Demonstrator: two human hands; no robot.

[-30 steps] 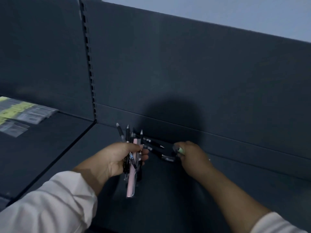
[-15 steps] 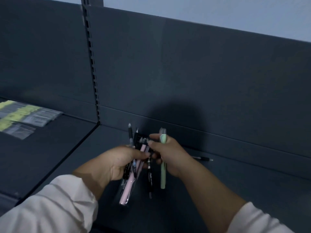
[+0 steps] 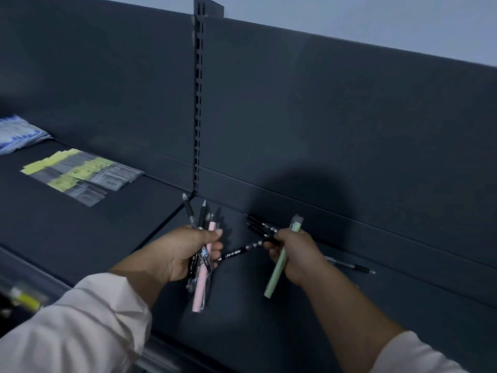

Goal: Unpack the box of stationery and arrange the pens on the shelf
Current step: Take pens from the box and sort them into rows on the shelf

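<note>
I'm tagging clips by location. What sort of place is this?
Probably a shop: dark metal shelving with a slotted upright, packaged stock laid flat on the neighbouring shelf, a bundle of pens in the left hand, a green pen in the right hand.

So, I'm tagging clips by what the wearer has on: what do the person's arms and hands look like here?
Both arms wear loose, creased white long sleeves. The left sleeve reaches the wrist, while the right sleeve stops further up, leaving the forearm bare. The left hand and right hand are bare, with no gloves, rings or watch showing.
</note>
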